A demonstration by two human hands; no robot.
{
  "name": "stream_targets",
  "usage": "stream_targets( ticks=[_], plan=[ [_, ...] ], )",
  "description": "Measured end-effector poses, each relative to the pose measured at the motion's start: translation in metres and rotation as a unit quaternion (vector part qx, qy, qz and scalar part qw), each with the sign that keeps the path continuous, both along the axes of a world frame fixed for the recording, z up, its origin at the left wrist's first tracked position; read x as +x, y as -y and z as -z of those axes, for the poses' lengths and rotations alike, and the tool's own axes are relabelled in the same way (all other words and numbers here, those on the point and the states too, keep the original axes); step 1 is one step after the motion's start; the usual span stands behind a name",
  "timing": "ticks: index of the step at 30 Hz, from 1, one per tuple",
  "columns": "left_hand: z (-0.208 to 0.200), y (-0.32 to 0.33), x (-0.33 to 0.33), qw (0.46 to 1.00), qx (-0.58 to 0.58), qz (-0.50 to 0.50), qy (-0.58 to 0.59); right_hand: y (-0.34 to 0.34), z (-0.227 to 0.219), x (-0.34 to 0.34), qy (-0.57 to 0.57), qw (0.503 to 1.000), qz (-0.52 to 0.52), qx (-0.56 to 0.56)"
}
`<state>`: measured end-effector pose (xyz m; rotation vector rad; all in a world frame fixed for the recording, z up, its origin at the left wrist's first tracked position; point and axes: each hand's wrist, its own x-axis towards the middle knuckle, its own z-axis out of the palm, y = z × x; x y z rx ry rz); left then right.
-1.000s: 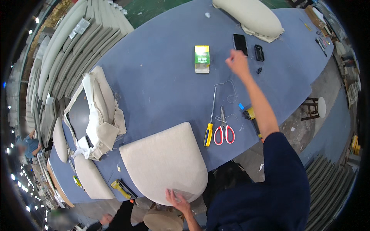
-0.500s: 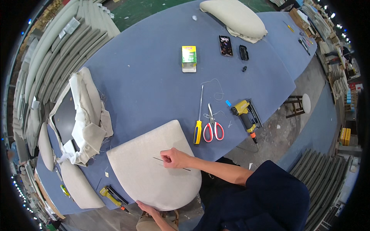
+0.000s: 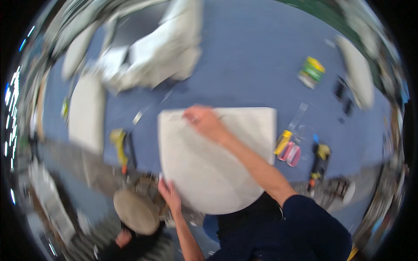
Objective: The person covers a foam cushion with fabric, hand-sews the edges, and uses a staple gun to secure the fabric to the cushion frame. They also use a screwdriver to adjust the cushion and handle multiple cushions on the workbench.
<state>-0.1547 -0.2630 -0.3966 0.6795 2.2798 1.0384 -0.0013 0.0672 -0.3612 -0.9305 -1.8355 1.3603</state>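
The pale cream seat cushion (image 3: 213, 169), straight along its far edge and rounded at the near one, lies at the table's front edge before me. Over its far left part, my right hand (image 3: 203, 122) is closed on a thin dark rod (image 3: 222, 116); only a blurred bit of the rod shows. Along the cushion's left side, my left hand (image 3: 170, 196) touches the rim with its fingers stretched out and slightly apart. Right of the cushion lie a yellow-handled screwdriver (image 3: 283, 142) and scissors with red-and-white handles (image 3: 290, 154).
Yellow-black staple guns lie left (image 3: 118, 143) and right (image 3: 321, 158) on the blue table (image 3: 244, 61). A partly covered cream piece (image 3: 174, 56) lies far left, a green-yellow box (image 3: 311, 72) far right. Near a round stool (image 3: 137, 212), another person's hand (image 3: 123, 238) shows.
My view has swung left. The cushion now lies with its straight edge squarely away from me, and my right hand has shifted toward its far left corner. My left hand remains at the rim.
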Motion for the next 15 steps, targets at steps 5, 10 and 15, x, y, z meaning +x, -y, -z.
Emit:
stream_targets(
  ticks=[5,10,15],
  plan=[
    [0.013,-0.169,-0.072,0.986,0.152,0.044,-0.045,-0.057,0.006,-0.07,0.071,0.973,0.048,0.213],
    [0.042,-0.285,-0.112,0.939,0.296,0.145,0.096,-0.059,0.042,-0.098,0.108,0.979,0.069,0.155],
    [0.074,-0.33,-0.122,0.877,0.353,0.283,0.159,-0.069,0.04,-0.084,0.179,0.941,0.082,0.275]
  ],
)
